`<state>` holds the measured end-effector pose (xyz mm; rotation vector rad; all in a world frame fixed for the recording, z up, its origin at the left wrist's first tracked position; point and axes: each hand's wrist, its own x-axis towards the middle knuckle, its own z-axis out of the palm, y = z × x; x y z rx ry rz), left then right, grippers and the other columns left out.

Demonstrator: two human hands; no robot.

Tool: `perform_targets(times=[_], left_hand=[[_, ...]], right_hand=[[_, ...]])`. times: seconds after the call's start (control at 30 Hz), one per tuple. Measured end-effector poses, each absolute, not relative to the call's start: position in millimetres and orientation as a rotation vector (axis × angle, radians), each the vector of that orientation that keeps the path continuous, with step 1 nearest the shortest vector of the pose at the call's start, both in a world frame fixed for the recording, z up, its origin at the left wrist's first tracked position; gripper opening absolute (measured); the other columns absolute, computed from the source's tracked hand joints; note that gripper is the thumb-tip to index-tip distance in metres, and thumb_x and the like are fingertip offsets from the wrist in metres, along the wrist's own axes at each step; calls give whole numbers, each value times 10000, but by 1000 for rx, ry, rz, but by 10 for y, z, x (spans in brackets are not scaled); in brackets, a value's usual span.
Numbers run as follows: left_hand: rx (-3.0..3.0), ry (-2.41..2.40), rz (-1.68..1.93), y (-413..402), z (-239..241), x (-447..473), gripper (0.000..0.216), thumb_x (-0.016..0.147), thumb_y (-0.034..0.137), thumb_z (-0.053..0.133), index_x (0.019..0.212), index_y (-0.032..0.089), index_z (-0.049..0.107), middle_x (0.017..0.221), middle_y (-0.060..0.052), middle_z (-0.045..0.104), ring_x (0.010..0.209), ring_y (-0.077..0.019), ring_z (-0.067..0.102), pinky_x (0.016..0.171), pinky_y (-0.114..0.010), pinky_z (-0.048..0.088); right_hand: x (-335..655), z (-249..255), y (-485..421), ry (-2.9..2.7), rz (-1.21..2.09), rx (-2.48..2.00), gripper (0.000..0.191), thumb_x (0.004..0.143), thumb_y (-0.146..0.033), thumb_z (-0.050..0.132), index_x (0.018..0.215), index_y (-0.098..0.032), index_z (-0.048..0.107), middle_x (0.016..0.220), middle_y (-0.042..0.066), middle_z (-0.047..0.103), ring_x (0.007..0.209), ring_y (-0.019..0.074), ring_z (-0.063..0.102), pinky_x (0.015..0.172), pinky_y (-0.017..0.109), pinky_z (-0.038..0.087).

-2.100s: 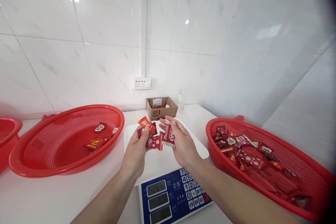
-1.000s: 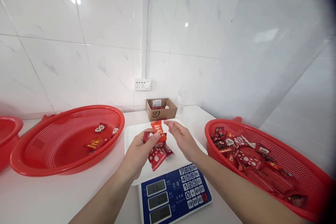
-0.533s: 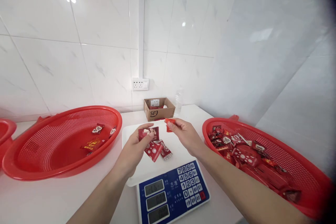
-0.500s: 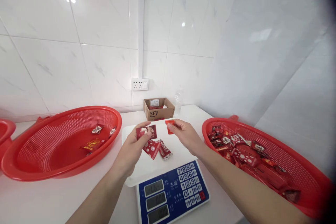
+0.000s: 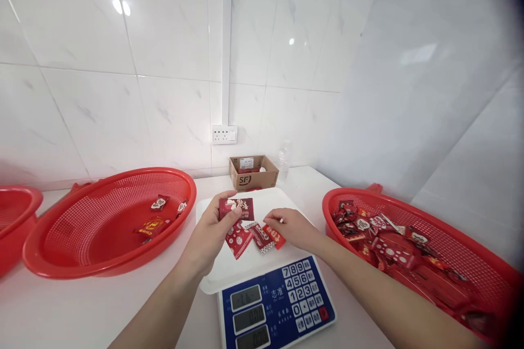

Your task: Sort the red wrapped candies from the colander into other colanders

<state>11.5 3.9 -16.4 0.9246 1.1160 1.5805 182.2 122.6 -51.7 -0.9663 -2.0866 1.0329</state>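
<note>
A dark red candy packet [image 5: 241, 208] with pale lettering is pinched between the thumb and fingers of my left hand [image 5: 210, 232], above the scale's white tray [image 5: 223, 275]. Just below that hand is a red packet with pale dots [image 5: 238, 240]; I cannot tell whether the fingers touch it. Beside it lies a dark red packet with checked ends [image 5: 261, 237]. An orange-red packet [image 5: 275, 236] lies against that one, under my right hand [image 5: 295, 228]. The right fingers are loosely curled above it, holding nothing.
A blue scale panel [image 5: 278, 305] with keys and displays faces me. To the left stands a red perforated basket [image 5: 102, 229] with a few packets; another fuller red basket [image 5: 462, 234] is at right. Behind the tray are a cardboard box [image 5: 256, 179] and a clear bottle [image 5: 284, 161].
My right hand has lowered the orange-red packet onto the tray beside the others and let it go. My left hand keeps its dark red packet. The whole view has shifted slightly.
</note>
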Motion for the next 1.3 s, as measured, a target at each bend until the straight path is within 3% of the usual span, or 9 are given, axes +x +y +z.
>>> perform_targets(times=[0.13,0.23,0.43,0.77,0.87,0.97,1.07,1.2,1.3], left_hand=[[940,1111,1521,33,-167,154,559,735,410,735,1204,238,484,909,-27,703,750,-200,697,689,-322,545],[990,1142,1470,22,-174,177,516,741,416,725,1175,237,511,796,3,676,637,-165,663,610,-284,533],[1043,1208,1447,41,-203,203,449,755,308,735,1163,242,558,853,6,654,718,-144,647,646,-238,537],[542,1160,1703,158,-164,-4,313,897,67,486,1175,203,529,921,-12,574,436,-18,472,446,-162,479],[504,1170,1740,177,-162,-8,320,896,44,464,1169,198,534,989,-38,567,467,-23,497,463,-173,493],[507,1202,1805,181,-157,15,352,889,20,438,1166,213,540,1126,-62,532,617,-44,581,537,-167,517],[554,1237,1856,169,-149,32,393,878,22,438,1182,251,532,1242,-49,487,772,-65,612,616,-166,526],[715,1266,1850,142,-194,63,377,869,90,488,1183,293,531,1232,-5,494,771,-61,582,643,-164,501],[867,1306,1789,126,-273,91,367,861,167,530,1195,317,528,1170,13,511,681,-53,538,602,-169,470]], right_hand=[[1798,-392,1153,-2024,1078,-902,252,814,-424,577,734,-229,715,832,48,721,857,251,605,796,388,419],[1744,-246,1007,-1977,1230,-841,429,881,-533,426,816,-205,694,842,60,716,833,230,637,747,373,473],[1654,-148,876,-1928,1363,-785,303,741,-491,627,770,-190,606,776,32,703,776,202,668,712,338,519],[1875,-359,1273,-2082,859,-1143,117,827,-240,544,754,-195,623,836,55,710,828,225,649,754,352,472],[1882,-460,1318,-2203,741,-1190,152,836,-196,531,782,-185,673,847,74,717,822,240,651,759,367,472],[1864,-464,1270,-2249,618,-1190,208,844,-159,534,993,-167,679,1070,114,686,1041,265,602,915,414,432],[1824,-371,1082,-2292,563,-1103,285,885,-204,530,1152,-170,623,1204,124,623,1180,257,519,1010,421,386],[1729,-287,747,-2466,422,-702,430,875,-264,595,1295,-207,520,1264,117,562,1101,222,557,952,379,455],[1654,-325,605,-2526,25,-369,301,913,-181,502,1200,-208,587,1226,138,563,981,237,582,833,402,494]])
